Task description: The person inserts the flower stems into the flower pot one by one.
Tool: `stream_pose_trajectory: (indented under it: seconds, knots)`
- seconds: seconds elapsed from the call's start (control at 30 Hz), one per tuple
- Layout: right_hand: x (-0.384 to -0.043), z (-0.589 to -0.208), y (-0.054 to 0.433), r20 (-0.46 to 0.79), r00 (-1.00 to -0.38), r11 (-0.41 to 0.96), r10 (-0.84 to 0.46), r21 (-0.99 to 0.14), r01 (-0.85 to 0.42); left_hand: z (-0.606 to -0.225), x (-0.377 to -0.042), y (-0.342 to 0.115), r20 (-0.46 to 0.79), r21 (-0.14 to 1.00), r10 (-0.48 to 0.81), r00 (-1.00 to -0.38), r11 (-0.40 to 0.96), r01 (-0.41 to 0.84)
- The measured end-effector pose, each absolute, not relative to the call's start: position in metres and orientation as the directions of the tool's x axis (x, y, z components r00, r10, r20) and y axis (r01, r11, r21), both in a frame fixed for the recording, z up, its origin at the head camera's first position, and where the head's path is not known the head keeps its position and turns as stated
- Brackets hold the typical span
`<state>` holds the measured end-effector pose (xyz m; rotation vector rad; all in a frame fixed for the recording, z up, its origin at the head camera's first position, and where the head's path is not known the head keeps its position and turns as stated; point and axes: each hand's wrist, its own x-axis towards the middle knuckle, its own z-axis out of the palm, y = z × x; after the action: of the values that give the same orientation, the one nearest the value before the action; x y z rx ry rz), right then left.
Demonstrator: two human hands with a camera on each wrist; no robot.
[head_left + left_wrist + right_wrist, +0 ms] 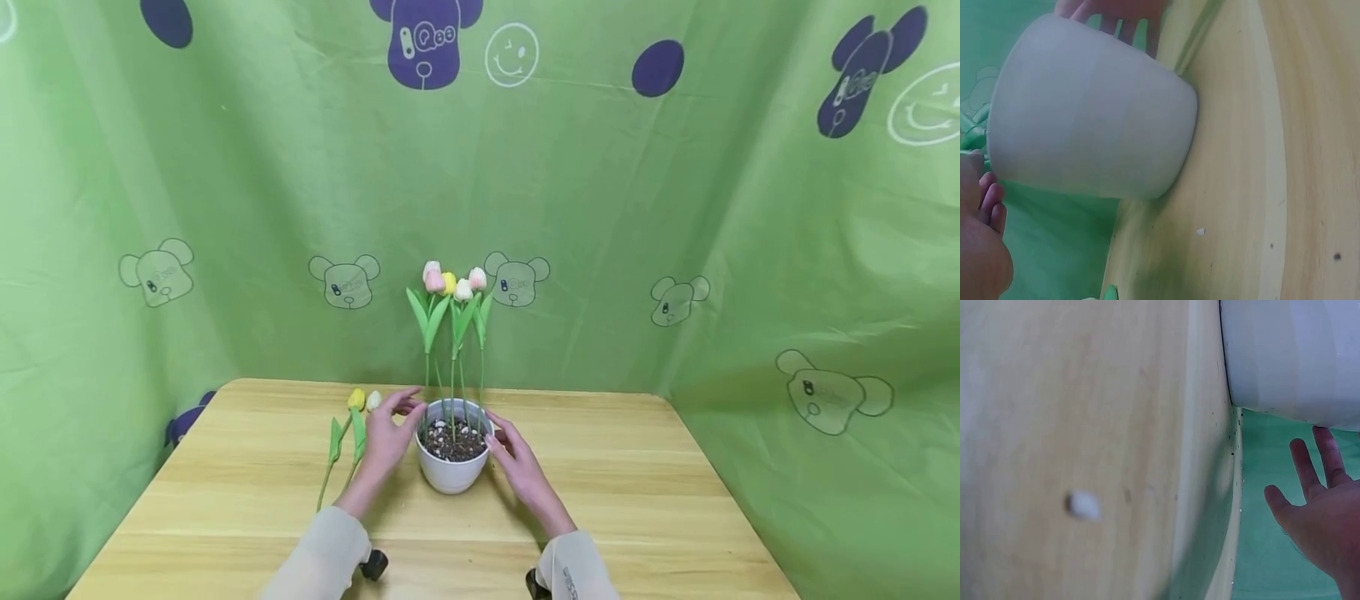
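A white pot (450, 477) filled with dark soil and pale pebbles stands upright on the table. Several artificial tulips (453, 325) in pink, white and yellow rise from it. My left hand (386, 433) is at the pot's left rim, close to the stems, its fingers loosely bent; whether it touches a stem is unclear. In the left wrist view the curled fingers (994, 203) sit beside the pot's upper edge. My right hand (521, 471) touches the pot's right side, and in the right wrist view its fingers (1329, 456) are spread and fairly straight, one fingertip against the wall.
On the wooden table (637, 500), left of the pot, lie a yellow tulip (357, 400) and a white tulip (373, 402) with green leaves. A small white pebble (1084, 505) lies near the pot. A green patterned curtain (562, 192) surrounds the table's back and sides.
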<state>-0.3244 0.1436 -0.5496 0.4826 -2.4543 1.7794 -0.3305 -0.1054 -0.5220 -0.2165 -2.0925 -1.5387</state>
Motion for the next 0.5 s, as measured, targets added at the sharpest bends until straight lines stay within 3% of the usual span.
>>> stream_pose_trajectory:
  seconds: [0.17, 0.5]
  knots:
    - [-0.322, -0.546, 0.142, 0.223, -0.951, 0.278, -0.213, -0.920, -0.277, -0.516, -0.317, -0.116, 0.557, 0.797, -0.187, -0.809, 0.393, 0.458]
    - [-0.301, -0.512, 0.142, 0.202, -0.949, 0.266, -0.243, -0.927, -0.266, -0.514, -0.292, -0.158, 0.442, 0.860, -0.253, -0.861, 0.390, 0.328]
